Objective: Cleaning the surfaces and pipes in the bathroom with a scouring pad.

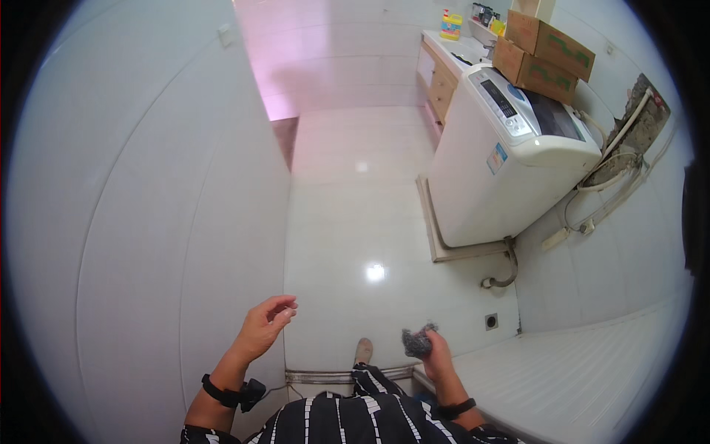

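My right hand (438, 352), at the lower right, grips a grey steel wool scourer (417, 342) above the tiled floor (344, 233). At the lower left my left hand (265, 327) is held in the air beside the wall, fingers curved with a gap between thumb and fingertips and nothing in it. Black bands are strapped on both forearms. One shoe (364, 350) shows below, between the hands, beyond a metal door track (321, 377).
A white washing machine (493, 183) stands on a low base at the right, with cardboard boxes (535, 72) on top. A grey drain hose (511, 266) and a floor drain (491, 322) lie near it. Behind is a sink cabinet (442, 83) with a yellow pump bottle (451, 26). A smooth wall (166, 222) rises at left.
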Available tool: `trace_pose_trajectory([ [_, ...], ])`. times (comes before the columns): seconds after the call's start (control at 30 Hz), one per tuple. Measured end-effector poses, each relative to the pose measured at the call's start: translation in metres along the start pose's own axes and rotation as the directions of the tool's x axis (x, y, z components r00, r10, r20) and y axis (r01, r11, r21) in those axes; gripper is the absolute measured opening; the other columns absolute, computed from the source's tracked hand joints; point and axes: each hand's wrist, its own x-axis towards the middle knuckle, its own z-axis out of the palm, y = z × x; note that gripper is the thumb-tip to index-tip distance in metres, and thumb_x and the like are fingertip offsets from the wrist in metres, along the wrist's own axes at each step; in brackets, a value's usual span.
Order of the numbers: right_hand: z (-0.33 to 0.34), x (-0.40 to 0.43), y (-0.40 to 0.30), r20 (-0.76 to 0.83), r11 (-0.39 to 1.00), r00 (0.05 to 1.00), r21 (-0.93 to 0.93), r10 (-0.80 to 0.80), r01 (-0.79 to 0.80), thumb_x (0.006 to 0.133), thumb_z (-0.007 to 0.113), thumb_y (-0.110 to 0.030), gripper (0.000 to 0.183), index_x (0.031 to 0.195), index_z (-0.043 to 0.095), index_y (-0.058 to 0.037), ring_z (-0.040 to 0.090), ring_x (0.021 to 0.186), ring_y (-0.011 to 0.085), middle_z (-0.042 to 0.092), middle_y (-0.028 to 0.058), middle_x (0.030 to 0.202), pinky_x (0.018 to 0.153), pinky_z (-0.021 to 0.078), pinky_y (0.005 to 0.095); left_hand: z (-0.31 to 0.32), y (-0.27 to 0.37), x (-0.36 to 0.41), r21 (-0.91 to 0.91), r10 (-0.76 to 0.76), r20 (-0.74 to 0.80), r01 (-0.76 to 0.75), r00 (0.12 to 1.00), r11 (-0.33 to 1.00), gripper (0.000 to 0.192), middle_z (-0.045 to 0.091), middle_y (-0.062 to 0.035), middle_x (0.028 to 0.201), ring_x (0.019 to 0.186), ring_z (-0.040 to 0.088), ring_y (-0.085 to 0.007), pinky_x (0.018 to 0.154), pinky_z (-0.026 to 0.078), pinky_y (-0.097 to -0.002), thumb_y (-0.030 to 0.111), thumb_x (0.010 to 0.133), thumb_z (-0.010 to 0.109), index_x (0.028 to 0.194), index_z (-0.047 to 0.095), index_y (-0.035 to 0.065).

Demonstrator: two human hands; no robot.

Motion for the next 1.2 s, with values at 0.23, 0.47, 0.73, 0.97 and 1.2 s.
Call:
trace_pose_trajectory([
  [0.23, 0.093, 0.098, -0.071, -0.082, 0.983, 0.981, -0.074, -0.175, 0.169, 0.089, 0.045, -0.021, 0.019, 0.089, 0.055, -0.0054, 0.058, 0.077, 0.0155, 0.058, 0.0048, 0.083, 0.071, 0.0481, 0.0304, -0.075, 0.013, 0.110, -0.056, -0.026, -0.053, 0.023, 0.998, 0.998, 0.027, 0.060, -0.0093, 0.102, 0.092, 0.058, -0.0156, 0.079, 0.048, -0.0286, 0.013, 0.091, 0.051, 0.114, 0.053, -0.0014],
  [0.47, 0.166, 0.192, -0.130, -0.155, 0.867, 0.862, -0.227, -0.483, 0.445, 0.091, 0.044, -0.024, 0.020, 0.087, 0.055, -0.0071, 0.057, 0.072, 0.0144, 0.059, 0.0044, 0.082, 0.064, 0.0469, 0.0295, -0.139, 0.010, 0.249, -0.131, 0.014, -0.028, -0.018, 1.000, 0.991, 0.027, 0.061, -0.0092, 0.100, 0.091, 0.059, -0.0157, 0.076, 0.048, -0.0282, 0.014, 0.091, 0.052, 0.113, 0.054, -0.0015],
  [0.73, 0.220, 0.254, -0.184, -0.371, 0.890, 0.815, -0.091, -0.446, 0.446, 0.091, 0.048, -0.033, 0.026, 0.090, 0.056, -0.0087, 0.056, 0.062, 0.0092, 0.061, 0.0008, 0.078, 0.045, 0.0435, 0.0217, -0.167, 0.045, 0.412, -0.060, 0.035, 0.158, -0.026, 0.987, 0.998, 0.030, 0.062, -0.0092, 0.100, 0.090, 0.059, -0.0154, 0.077, 0.048, -0.0275, 0.018, 0.090, 0.053, 0.113, 0.054, -0.0017],
  [0.97, 0.226, 0.363, -0.268, -0.352, 0.850, 0.811, 0.074, -0.467, 0.521, 0.092, 0.049, -0.035, 0.026, 0.094, 0.056, -0.0098, 0.051, 0.059, 0.0062, 0.060, 0.0001, 0.081, 0.043, 0.0373, 0.0199, -0.151, 0.074, 0.564, -0.038, 0.087, 0.223, -0.081, 0.971, 0.996, 0.028, 0.062, -0.0091, 0.098, 0.087, 0.059, -0.0162, 0.075, 0.049, -0.0286, 0.016, 0.092, 0.050, 0.112, 0.054, -0.0020],
  [1.2, 0.282, 0.485, -0.384, -0.314, 0.857, 0.818, 0.024, -0.482, 0.515, 0.091, 0.052, -0.036, 0.025, 0.089, 0.051, -0.0111, 0.049, 0.055, 0.0068, 0.055, 0.0010, 0.073, 0.038, 0.0305, 0.0198, -0.179, 0.095, 0.675, 0.011, -0.036, 0.096, 0.035, 0.995, 0.999, 0.029, 0.062, -0.0091, 0.096, 0.087, 0.059, -0.0152, 0.074, 0.049, -0.0272, 0.017, 0.090, 0.053, 0.112, 0.055, -0.0020],
])
